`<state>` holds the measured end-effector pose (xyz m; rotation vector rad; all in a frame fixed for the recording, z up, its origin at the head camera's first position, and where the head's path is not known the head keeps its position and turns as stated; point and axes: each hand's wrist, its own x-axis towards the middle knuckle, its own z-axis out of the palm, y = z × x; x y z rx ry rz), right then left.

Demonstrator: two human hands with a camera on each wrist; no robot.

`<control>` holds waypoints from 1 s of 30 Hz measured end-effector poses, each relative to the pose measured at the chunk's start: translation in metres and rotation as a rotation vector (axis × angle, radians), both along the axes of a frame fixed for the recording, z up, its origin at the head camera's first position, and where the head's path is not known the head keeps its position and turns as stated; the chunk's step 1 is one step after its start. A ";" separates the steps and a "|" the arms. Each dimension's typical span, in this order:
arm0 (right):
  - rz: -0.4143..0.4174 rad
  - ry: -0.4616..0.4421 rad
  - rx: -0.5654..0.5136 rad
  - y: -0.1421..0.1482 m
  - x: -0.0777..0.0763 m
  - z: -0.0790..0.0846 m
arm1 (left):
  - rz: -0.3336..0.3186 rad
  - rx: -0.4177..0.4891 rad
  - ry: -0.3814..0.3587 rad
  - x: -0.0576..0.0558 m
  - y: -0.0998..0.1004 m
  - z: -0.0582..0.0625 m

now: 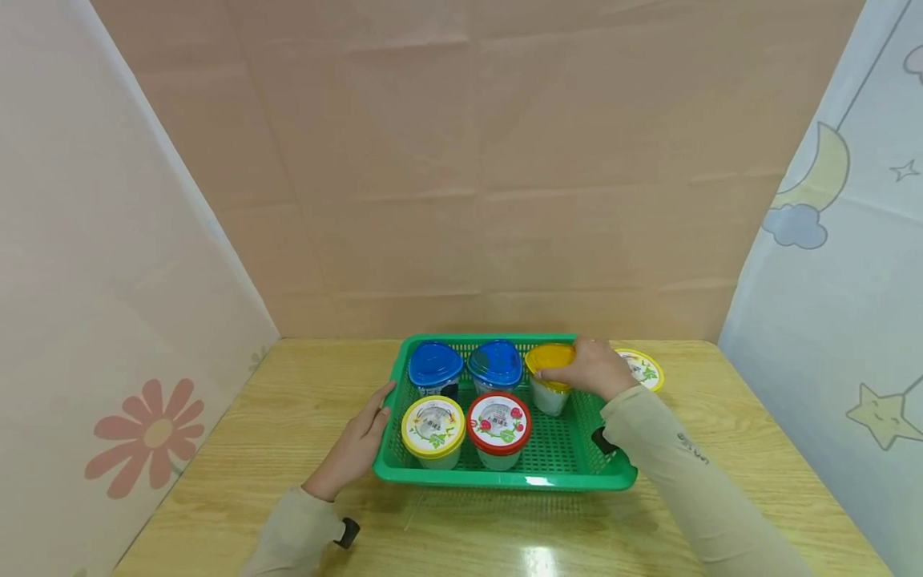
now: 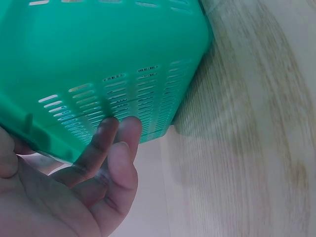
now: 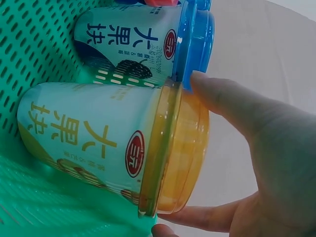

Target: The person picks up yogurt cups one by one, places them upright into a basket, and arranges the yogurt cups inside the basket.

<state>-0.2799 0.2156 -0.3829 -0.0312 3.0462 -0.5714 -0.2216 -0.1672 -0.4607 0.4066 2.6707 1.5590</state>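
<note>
My right hand [image 1: 593,369] grips a fruit cup with a domed yellow lid [image 3: 182,153], thumb and fingers on opposite sides of the lid. That cup stands inside the back right of a green plastic basket [image 1: 505,479]. At the basket's left end is my left hand [image 1: 356,449]; its fingertips [image 2: 129,129] are right at the outer wall in the left wrist view. Two blue-lidded cups [image 1: 436,365] share the back row. In front of them sit a yellow-rimmed cup [image 1: 433,425] and a red-rimmed cup [image 1: 499,429] with printed flat lids.
Just outside the basket's back right corner, another yellow-rimmed printed lid [image 1: 644,370] shows, partly behind my right hand. Beneath is a light wooden table [image 1: 252,417]. A brown cloth backdrop [image 1: 469,200] rises behind, with patterned cloths [image 1: 829,361] at both sides.
</note>
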 end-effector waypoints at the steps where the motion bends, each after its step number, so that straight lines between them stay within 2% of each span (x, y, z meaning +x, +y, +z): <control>1: 0.001 0.000 0.001 0.000 0.000 0.000 | 0.003 -0.003 -0.002 0.000 0.000 0.000; 24: 0.014 -0.021 0.001 0.003 0.002 0.001 | 0.013 0.004 0.004 -0.001 0.001 -0.001; 30: 0.027 -0.042 -0.052 0.009 0.006 0.007 | 0.012 0.003 0.003 -0.001 0.000 -0.001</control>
